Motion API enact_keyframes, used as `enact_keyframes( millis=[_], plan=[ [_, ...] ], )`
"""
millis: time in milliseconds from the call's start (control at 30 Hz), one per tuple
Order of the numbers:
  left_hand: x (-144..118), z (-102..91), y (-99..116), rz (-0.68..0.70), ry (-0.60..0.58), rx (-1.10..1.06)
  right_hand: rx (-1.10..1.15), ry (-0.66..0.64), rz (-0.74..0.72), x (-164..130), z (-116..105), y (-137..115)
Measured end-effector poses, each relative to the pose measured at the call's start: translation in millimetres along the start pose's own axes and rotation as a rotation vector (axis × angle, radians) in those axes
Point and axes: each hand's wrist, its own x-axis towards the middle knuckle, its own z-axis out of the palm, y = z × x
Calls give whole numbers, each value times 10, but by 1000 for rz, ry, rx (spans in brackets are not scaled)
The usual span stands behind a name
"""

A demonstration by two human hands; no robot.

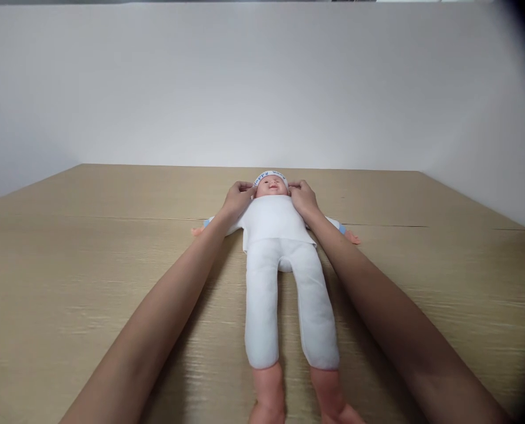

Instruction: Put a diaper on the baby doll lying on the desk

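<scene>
Doll (276, 235); headband (271, 175) lettering unreadable

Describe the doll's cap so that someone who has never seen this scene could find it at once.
On the wooden table lies a doll on its back. At its far end, between the left hand and right hand, sits the cap: white, with blue lettering.

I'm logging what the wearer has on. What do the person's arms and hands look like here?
Both forearms are bare, with no sleeves in view. The left hand and right hand wear no gloves, and no rings, watch or bracelets show. Fingernails are too small to judge.
</scene>
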Motion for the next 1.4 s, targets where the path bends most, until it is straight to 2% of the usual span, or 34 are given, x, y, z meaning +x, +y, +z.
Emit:
enact_keyframes(
  millis=[167,367,833,1400],
  plan=[
    [67,-23,-81,-29,-13,-11,-14,-28,11,58,-25,58],
    [29,43,2,-64,11,-36,20,-58,52,152,-40,161],
    [-96,51,104,-74,43,27,-44,22,61,80,-80,131],
    [53,45,-72,-1,23,-47,-94,64,40,-44,-102,-2]
  ],
)
